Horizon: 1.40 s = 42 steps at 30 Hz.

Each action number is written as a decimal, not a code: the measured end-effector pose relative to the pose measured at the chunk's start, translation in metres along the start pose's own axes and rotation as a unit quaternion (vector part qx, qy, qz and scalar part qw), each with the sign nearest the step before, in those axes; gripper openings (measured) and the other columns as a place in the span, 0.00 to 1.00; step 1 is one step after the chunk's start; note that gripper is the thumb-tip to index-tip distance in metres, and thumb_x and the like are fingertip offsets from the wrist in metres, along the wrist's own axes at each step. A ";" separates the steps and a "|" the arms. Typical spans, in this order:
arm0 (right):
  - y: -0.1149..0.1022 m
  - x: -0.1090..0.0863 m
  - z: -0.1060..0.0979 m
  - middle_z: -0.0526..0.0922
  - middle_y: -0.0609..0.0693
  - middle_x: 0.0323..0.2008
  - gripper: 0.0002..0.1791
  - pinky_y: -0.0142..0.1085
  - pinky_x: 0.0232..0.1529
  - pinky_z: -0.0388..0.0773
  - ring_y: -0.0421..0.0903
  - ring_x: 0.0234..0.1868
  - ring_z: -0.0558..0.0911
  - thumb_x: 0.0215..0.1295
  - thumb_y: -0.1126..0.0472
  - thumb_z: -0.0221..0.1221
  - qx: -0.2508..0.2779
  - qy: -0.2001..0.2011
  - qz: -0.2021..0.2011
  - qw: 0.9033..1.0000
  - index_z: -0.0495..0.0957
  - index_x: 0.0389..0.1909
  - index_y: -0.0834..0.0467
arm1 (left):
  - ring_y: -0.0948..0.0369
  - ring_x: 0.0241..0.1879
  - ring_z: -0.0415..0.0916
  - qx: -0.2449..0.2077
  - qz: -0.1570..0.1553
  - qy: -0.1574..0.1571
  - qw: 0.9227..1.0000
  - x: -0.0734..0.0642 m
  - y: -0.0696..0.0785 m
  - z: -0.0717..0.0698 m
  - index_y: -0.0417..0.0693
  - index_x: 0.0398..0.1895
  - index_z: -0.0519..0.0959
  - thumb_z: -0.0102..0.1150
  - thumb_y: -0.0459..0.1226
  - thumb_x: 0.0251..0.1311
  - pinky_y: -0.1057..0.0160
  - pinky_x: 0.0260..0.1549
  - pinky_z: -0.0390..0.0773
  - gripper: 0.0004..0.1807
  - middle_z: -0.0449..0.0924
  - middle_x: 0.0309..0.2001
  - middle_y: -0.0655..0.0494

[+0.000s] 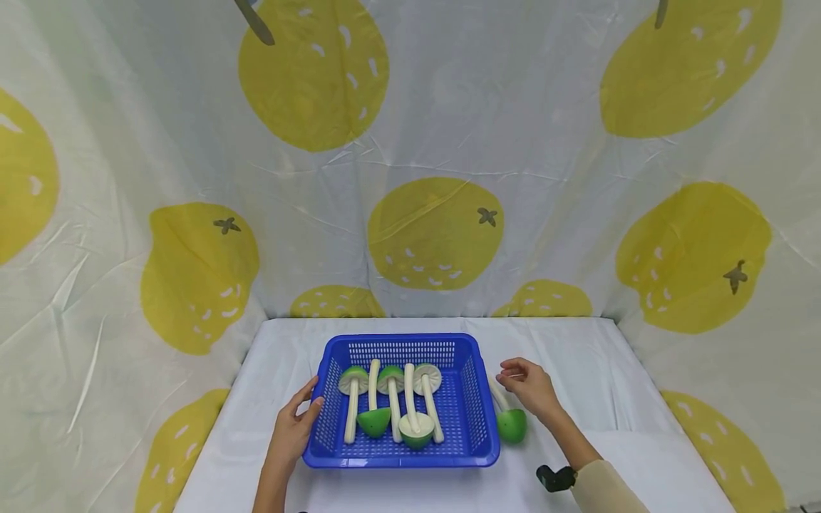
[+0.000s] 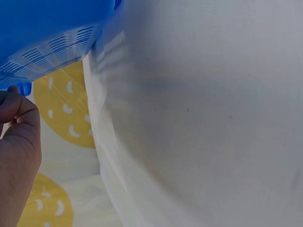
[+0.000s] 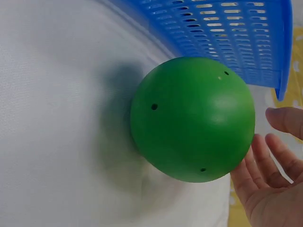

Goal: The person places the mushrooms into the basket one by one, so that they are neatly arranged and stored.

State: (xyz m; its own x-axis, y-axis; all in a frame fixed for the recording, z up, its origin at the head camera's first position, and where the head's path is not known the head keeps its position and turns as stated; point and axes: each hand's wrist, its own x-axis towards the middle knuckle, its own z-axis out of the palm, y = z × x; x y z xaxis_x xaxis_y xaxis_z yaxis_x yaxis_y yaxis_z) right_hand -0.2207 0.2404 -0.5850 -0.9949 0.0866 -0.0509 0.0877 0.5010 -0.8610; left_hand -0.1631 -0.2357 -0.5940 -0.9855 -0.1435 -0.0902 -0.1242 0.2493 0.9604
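Green-capped toy mushroom (image 1: 509,420) lies stem-away just under your open right hand (image 1: 531,388); your left hand (image 1: 293,427) steadies the blue basket (image 1: 477,442), fingers relaxed.

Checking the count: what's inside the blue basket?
Five green-capped toy mushrooms with white stems lie side by side in the basket, caps alternating far and near. A sixth lies outside by the right hand. The floor under them is covered.

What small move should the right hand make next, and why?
Probably lower the right hand and close its fingers round the stem of the green-capped toy mushroom. That mushroom lies on the table outside the blue basket, which holds five alike, and the hand hovers open over it.
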 end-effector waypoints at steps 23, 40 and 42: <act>0.025 -0.002 0.012 0.87 0.56 0.41 0.20 0.34 0.36 0.85 0.48 0.40 0.87 0.62 0.61 0.71 -0.032 -0.013 0.039 0.999 0.82 0.53 0.64 | 0.48 0.47 0.86 0.007 -0.003 -0.008 1.000 0.003 -0.005 0.000 0.52 0.78 0.65 0.57 0.43 0.75 0.64 0.36 0.86 0.31 0.69 0.63 0.38; 0.030 -0.005 0.012 0.87 0.53 0.41 0.20 0.41 0.43 0.83 0.48 0.42 0.85 0.60 0.62 0.72 -0.045 -0.033 0.059 0.997 0.83 0.53 0.62 | 0.49 0.46 0.85 -0.012 -0.001 -0.009 1.000 0.001 -0.002 0.000 0.55 0.77 0.67 0.59 0.45 0.74 0.63 0.37 0.86 0.30 0.70 0.62 0.40; 0.030 -0.004 0.012 0.88 0.53 0.40 0.19 0.39 0.42 0.82 0.47 0.42 0.85 0.60 0.62 0.71 -0.048 -0.034 0.056 0.997 0.84 0.52 0.62 | 0.50 0.46 0.85 -0.007 0.000 -0.005 1.000 0.002 -0.002 -0.001 0.56 0.77 0.68 0.59 0.44 0.74 0.64 0.37 0.86 0.30 0.70 0.62 0.41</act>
State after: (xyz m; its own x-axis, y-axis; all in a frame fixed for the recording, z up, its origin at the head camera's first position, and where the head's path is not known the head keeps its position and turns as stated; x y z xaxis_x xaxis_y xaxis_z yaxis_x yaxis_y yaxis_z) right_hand -0.2149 0.2450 -0.6164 -0.9794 0.0902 -0.1805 0.1993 0.5713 -0.7962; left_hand -0.1643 -0.2373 -0.5955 -0.9865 -0.1344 -0.0930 -0.1231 0.2367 0.9638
